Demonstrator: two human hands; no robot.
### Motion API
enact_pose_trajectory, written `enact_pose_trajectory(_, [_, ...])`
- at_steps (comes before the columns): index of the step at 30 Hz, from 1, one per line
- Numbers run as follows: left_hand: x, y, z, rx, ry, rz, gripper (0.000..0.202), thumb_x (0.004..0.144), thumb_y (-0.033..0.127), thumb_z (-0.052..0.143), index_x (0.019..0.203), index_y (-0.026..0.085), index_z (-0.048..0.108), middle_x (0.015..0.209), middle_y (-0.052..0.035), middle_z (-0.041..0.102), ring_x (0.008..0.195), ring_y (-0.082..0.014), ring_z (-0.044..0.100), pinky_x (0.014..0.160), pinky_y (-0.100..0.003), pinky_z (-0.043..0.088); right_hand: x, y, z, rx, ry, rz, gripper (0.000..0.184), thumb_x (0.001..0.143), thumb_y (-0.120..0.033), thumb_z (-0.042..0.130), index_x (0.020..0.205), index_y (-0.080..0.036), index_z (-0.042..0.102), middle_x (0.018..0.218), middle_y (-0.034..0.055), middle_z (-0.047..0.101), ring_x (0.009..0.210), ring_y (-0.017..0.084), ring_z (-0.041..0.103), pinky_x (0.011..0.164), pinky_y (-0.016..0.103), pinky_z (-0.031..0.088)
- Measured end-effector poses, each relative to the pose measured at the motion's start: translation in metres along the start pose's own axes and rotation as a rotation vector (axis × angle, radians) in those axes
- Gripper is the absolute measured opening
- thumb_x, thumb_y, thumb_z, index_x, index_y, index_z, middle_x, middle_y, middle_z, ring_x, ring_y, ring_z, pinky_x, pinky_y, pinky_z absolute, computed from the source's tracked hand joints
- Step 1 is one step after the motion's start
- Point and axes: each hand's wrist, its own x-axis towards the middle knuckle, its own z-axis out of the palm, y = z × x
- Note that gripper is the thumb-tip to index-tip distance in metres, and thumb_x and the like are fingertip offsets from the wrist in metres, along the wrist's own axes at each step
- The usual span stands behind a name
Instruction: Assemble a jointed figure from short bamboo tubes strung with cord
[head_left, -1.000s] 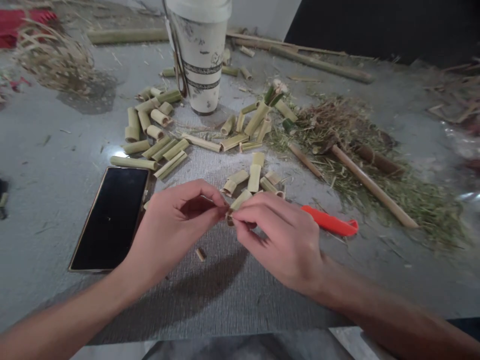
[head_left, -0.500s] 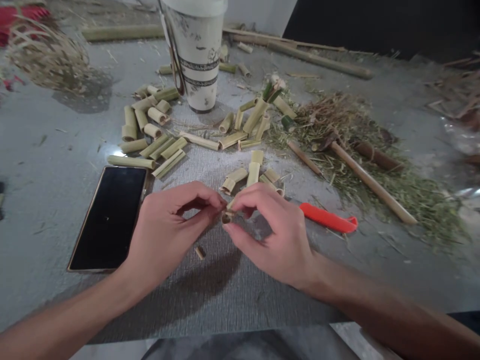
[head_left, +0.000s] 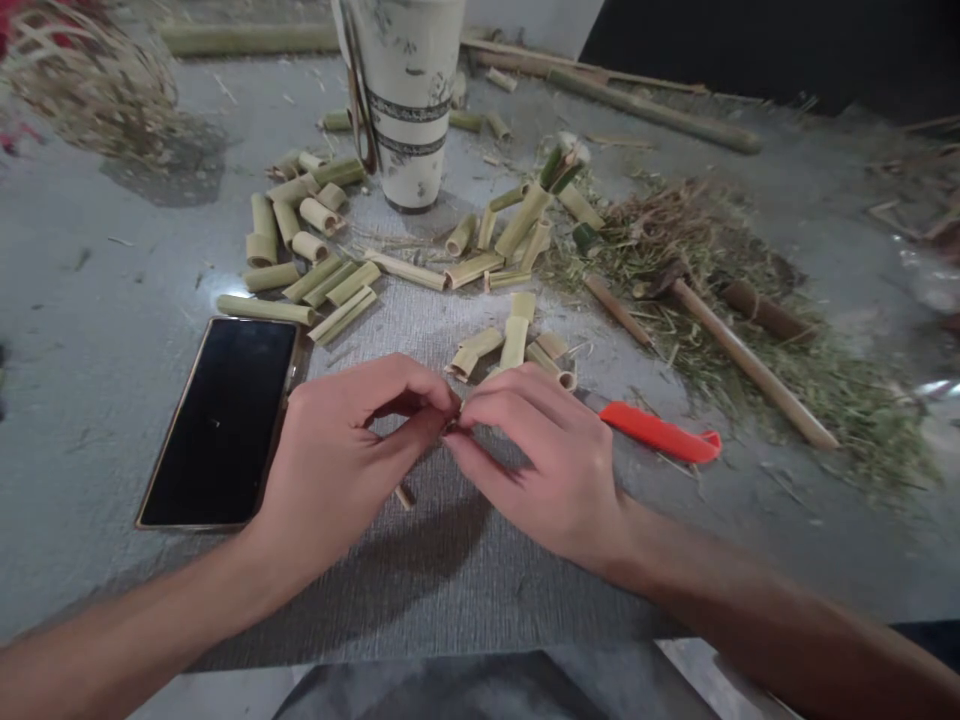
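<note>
My left hand [head_left: 360,440] and my right hand [head_left: 536,455] meet fingertip to fingertip over the table. Each pinches a small piece of bamboo [head_left: 451,427], mostly hidden by the fingers. Just beyond my fingertips lie several short cut bamboo pieces [head_left: 515,343]. Below my left fingers a thin bamboo stub [head_left: 405,496] rests on the cloth. To the right of my right hand is a knife with an orange handle [head_left: 660,432]; its blade is partly behind the hand. A phone with a dark screen [head_left: 221,420] lies beside my left wrist.
A patterned paper cup [head_left: 414,110] stands at the back among bamboo segments [head_left: 319,215]. To the right, a wooden-handled tool [head_left: 754,365] lies on a heap of shavings [head_left: 847,400]. A woven ball [head_left: 90,90] sits at far left, and a long bamboo stick [head_left: 652,108] lies behind.
My right fingers have closed in around the small bamboo piece, covering its open end that showed before. The view has shifted slightly, with the cup now higher in the picture.
</note>
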Motion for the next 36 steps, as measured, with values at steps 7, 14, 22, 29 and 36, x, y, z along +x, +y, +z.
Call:
enact_pose_trajectory(7, [-0.004,0.0,-0.001,0.168,0.011,0.101,0.021,0.1,0.009,0.068,0.088,0.026,0.073,0.087,0.0066,0.078,0.069,-0.0098,0.065,0.074,-0.021,0.056,0.001,0.001,0.0,-0.039,0.011,-0.045,0.02,0.101,-0.006,0.062,0.093,-0.024,0.067,0.088,0.0014,0.076,0.083,0.018,0.067,0.078,0.036,0.058])
enact_pose_trajectory(14, [-0.002,-0.001,-0.001,0.13,-0.001,0.083,0.02,0.097,0.003,0.07,0.091,0.022,0.074,0.087,0.0079,0.077,0.076,-0.0061,0.068,0.075,-0.015,0.052,0.001,0.0,0.0,-0.055,0.011,-0.031,0.018,0.101,-0.006,0.063,0.093,-0.022,0.067,0.089,0.0028,0.076,0.085,0.018,0.068,0.077,0.035,0.058])
enact_pose_trajectory(22, [0.005,0.002,-0.011,0.071,-0.139,0.072,0.018,0.097,0.005,0.067,0.092,0.02,0.075,0.087,0.0057,0.076,0.077,-0.0071,0.069,0.077,-0.014,0.054,-0.001,0.001,-0.002,-0.02,0.009,-0.016,0.02,0.102,-0.005,0.062,0.094,-0.023,0.068,0.089,0.0024,0.074,0.085,0.017,0.068,0.076,0.034,0.057])
enact_pose_trajectory(29, [0.01,-0.002,-0.017,-0.049,-0.278,-0.102,0.014,0.096,0.018,0.071,0.105,0.022,0.08,0.098,0.0023,0.082,0.084,-0.0112,0.077,0.071,-0.013,0.06,0.0,0.003,-0.001,-0.001,0.013,-0.067,0.02,0.102,-0.003,0.063,0.097,-0.022,0.069,0.09,0.0021,0.074,0.085,0.016,0.067,0.077,0.034,0.058])
enact_pose_trajectory(36, [0.013,-0.002,-0.019,-0.092,-0.324,-0.112,0.011,0.096,0.017,0.074,0.089,0.022,0.081,0.077,0.0076,0.078,0.066,-0.0051,0.068,0.06,-0.006,0.051,0.001,0.002,-0.001,0.003,0.019,-0.073,0.02,0.101,-0.002,0.065,0.095,-0.021,0.069,0.089,0.0022,0.074,0.084,0.016,0.067,0.075,0.033,0.058])
